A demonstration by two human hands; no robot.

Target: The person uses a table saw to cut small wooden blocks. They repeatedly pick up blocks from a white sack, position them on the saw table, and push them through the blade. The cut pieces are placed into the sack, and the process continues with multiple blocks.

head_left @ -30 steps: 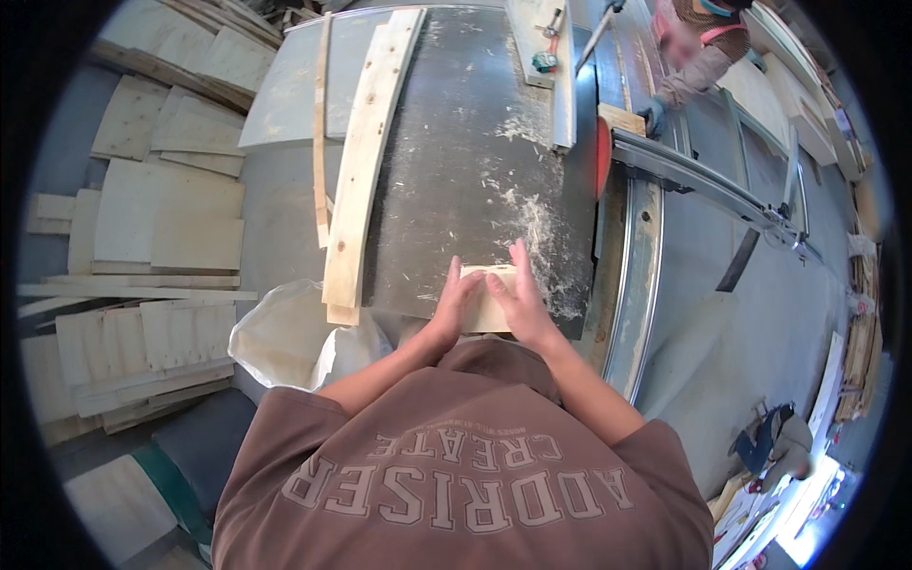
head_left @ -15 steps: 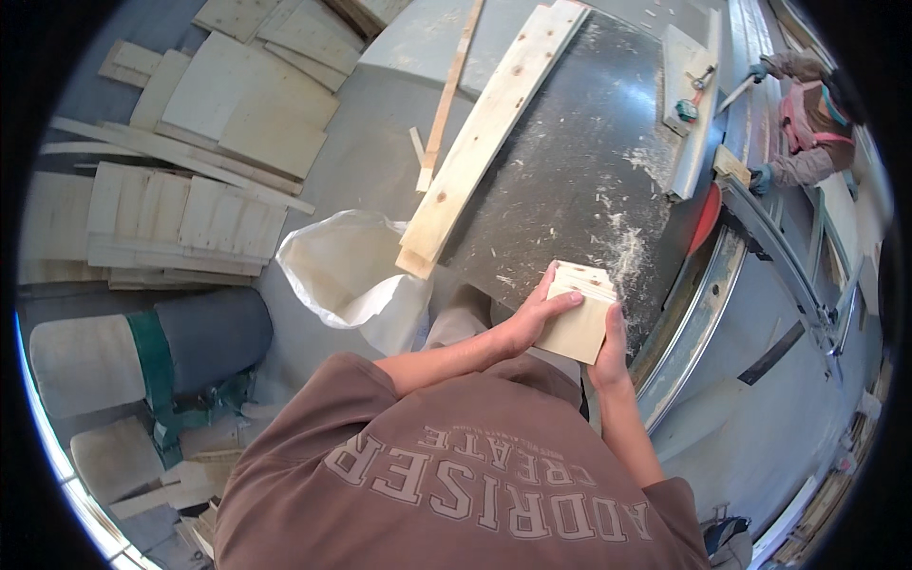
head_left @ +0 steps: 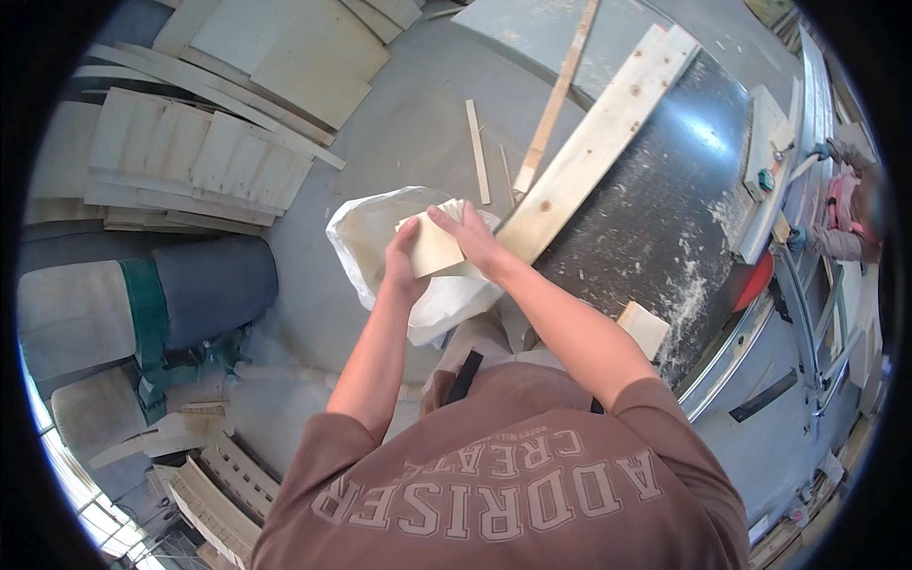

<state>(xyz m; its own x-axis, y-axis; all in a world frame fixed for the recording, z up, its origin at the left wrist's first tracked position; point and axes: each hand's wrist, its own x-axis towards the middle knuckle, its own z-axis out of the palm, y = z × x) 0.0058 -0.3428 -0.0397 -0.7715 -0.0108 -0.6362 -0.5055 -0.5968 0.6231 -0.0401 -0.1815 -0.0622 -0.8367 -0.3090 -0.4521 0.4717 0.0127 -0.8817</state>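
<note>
A small stack of thin, pale wooden pieces [head_left: 435, 251] is held between my two hands. My left hand [head_left: 406, 258] grips its left side, fingers closed round the edge. My right hand [head_left: 472, 239] clasps the right side, its thumb on top. The stack is over the open mouth of a white sack [head_left: 448, 302], in front of my legs. My hands hide part of the sack's opening, and what lies inside cannot be made out. Another pale wooden block or stack [head_left: 644, 331] lies on the near edge of the dark table, beside my right forearm.
Long boards [head_left: 597, 142] lie along the left side of the dark table [head_left: 608, 228], which has wood shavings on it. A red disc-like part [head_left: 753, 282] stands at its right. A person [head_left: 841, 214] works beyond. Stacked panels [head_left: 199, 157] and a padded seat [head_left: 209, 290] are at left.
Both hands have moved left with wooden pieces, from the table's near edge to above the white sack. The view has shifted left. A wooden block now shows on the table edge.
</note>
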